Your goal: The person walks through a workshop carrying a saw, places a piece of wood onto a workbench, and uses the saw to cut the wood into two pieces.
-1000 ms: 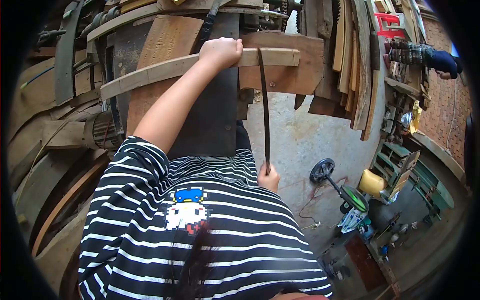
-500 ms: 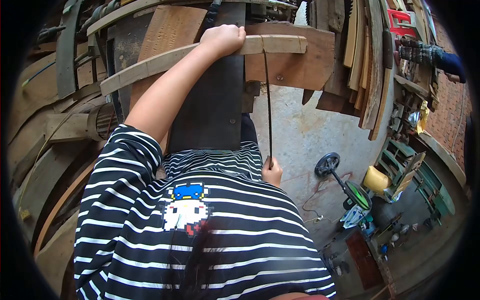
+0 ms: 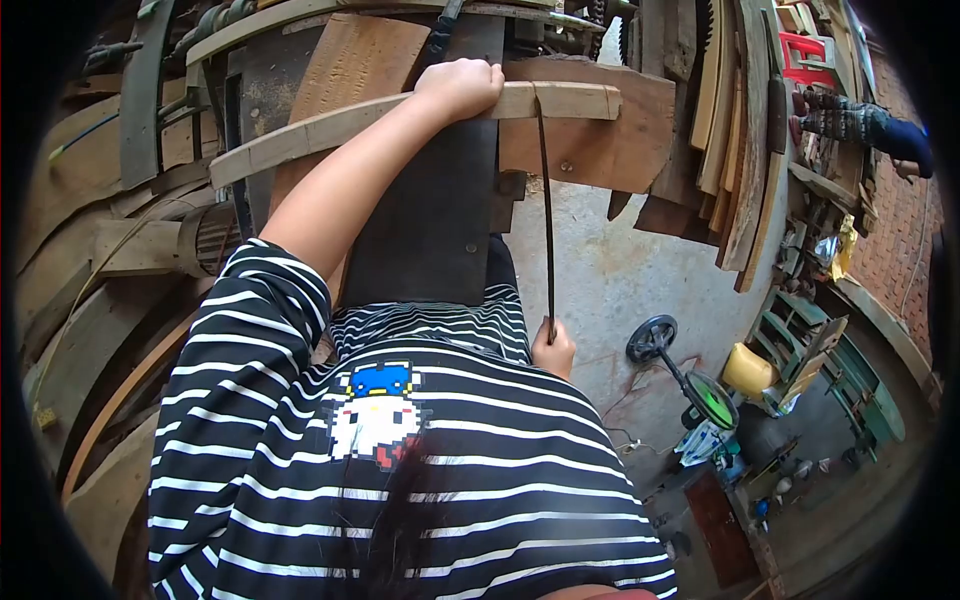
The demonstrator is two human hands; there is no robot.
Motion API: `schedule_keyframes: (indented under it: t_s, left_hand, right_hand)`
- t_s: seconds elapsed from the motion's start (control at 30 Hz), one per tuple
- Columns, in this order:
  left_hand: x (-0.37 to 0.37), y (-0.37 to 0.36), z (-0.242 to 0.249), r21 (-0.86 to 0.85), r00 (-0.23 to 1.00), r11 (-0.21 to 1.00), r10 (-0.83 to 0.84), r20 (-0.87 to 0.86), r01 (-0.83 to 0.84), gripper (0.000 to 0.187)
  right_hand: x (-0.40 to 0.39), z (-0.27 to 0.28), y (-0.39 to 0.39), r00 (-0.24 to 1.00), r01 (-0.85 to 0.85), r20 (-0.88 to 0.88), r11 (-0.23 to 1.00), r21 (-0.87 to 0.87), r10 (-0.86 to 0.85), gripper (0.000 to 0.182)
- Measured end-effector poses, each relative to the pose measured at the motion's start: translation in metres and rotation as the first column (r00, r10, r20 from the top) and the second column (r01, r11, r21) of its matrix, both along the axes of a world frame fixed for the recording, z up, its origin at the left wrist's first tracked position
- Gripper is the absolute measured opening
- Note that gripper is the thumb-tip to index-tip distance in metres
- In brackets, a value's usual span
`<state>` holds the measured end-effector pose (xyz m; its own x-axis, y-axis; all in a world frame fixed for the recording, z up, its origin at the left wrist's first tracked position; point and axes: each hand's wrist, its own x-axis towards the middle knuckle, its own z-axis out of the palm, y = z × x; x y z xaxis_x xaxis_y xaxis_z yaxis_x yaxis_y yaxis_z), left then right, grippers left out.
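My left hand [image 3: 462,88] is closed over a curved wooden piece [image 3: 290,146], pressing it down on the dark bench board [image 3: 430,220]. The wood's right end sticks out beyond that board. In my right hand [image 3: 556,352], low beside my striped shirt, is the near end of a handsaw [image 3: 548,230]. Its thin dark blade appears almost edge-on and runs forward to the wood, crossing it right of my left hand. The fingers partly hide the saw's handle.
A brown board [image 3: 590,150] lies beneath the wood's right end. Long planks [image 3: 735,150] are stacked at the right. On the concrete floor [image 3: 600,240] lie a wheeled green-and-black item [image 3: 705,400] and a yellow container [image 3: 748,372]. Another person's leg [image 3: 850,118] shows at far right.
The view has shifted slightly, so the bench and wood sit a little lower and further right. Both hands keep their holds, and the saw still crosses the wood at about the same place.
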<state>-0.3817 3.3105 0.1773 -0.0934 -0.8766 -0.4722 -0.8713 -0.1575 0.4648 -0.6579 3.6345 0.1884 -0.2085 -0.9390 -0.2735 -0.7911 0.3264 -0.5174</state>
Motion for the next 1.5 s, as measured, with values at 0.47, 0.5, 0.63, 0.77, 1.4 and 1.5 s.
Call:
schedule_keyframes:
  t_s: [0.47,0.5,0.63,0.77,1.4,1.5]
  left_hand:
    - [0.004,-0.006,-0.003,0.058,0.998,0.998,0.004,-0.067,0.0,0.054]
    - [0.006,-0.007,-0.004,0.058,0.998,0.998,0.003,-0.069,0.001,0.054]
    - [0.005,-0.008,-0.005,0.046,0.997,0.999,-0.013,-0.082,0.017,0.055]
    - [0.006,-0.008,-0.008,0.045,0.995,0.999,-0.003,-0.104,0.008,0.055]
    - [0.001,-0.001,-0.007,-0.073,0.999,0.997,-0.018,0.032,0.02,0.053]
    - [0.001,0.002,-0.009,-0.121,0.998,0.993,-0.002,0.057,0.009,0.052]
  right_hand:
    - [0.008,-0.031,-0.008,0.999,-0.036,-0.009,0.993,-0.108,0.035,0.014]
    - [0.006,-0.033,-0.01,0.999,-0.032,0.018,0.995,-0.097,0.034,0.014]
    - [0.043,-0.033,-0.102,0.989,-0.074,0.115,0.988,-0.136,0.09,0.018]
    - [0.07,-0.014,-0.155,0.983,-0.085,0.147,0.982,-0.168,0.11,0.018]
    - [0.021,-0.016,0.0,0.985,0.07,0.157,0.996,0.05,-0.077,0.011]
    - [0.022,-0.005,0.005,0.983,0.086,0.172,0.993,-0.084,-0.07,0.016]
